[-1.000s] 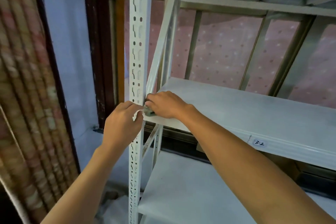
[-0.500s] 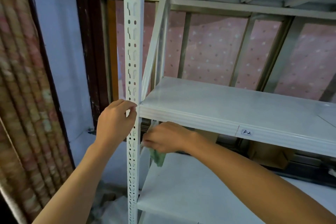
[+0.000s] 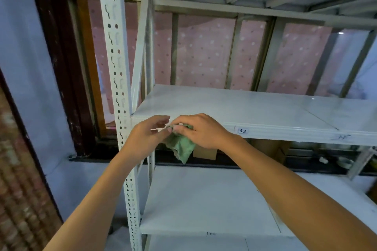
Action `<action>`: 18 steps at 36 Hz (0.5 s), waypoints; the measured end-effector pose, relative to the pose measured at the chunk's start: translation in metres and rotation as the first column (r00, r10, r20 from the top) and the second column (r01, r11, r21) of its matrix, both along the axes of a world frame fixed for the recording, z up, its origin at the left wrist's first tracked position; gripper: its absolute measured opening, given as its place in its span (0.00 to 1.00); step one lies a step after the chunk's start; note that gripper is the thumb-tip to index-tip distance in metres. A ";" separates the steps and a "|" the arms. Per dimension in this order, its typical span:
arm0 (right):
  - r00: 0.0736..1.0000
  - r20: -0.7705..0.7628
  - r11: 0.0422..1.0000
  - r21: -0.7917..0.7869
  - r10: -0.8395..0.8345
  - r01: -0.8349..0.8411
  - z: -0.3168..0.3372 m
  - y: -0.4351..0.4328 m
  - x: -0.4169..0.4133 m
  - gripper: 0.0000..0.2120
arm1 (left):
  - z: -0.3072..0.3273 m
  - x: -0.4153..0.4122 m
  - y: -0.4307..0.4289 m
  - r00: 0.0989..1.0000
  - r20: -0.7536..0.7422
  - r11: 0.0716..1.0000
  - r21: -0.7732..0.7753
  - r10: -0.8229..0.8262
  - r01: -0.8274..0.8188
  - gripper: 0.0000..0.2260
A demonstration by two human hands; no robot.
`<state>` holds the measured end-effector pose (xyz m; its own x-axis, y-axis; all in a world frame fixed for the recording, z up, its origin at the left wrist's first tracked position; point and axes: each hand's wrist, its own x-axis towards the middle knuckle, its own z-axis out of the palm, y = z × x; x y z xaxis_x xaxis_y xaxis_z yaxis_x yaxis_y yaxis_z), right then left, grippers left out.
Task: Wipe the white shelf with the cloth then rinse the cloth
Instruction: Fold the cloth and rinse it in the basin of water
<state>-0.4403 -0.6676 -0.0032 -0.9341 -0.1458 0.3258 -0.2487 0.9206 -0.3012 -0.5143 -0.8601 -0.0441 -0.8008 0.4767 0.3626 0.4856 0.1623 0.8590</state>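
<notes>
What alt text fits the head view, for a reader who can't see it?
A person's right hand grips a crumpled green cloth in front of the front edge of a white metal shelf, while the left hand reaches to the cloth's top with loosely extended fingers. A label reading 3-2 sits on that edge.

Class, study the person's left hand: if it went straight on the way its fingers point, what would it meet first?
The green cloth, pinched in the right hand, hangs just ahead of the left hand. The two may even be touching; depth is unclear.
</notes>
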 end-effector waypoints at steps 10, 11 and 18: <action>0.992 0.029 0.977 -0.174 -0.121 0.124 0.002 0.070 0.065 0.19 | 0.010 0.046 0.074 0.974 0.084 0.974 0.103 -0.209 0.201 0.03; 0.991 0.032 0.969 -0.204 -0.132 0.136 0.004 0.078 0.073 0.18 | 0.012 0.051 0.084 0.975 0.085 0.976 0.092 -0.207 0.200 0.04; 0.973 0.060 0.855 -0.468 -0.223 0.225 0.010 0.146 0.135 0.18 | 0.030 0.104 0.158 0.941 0.149 0.946 0.161 -0.305 0.282 0.04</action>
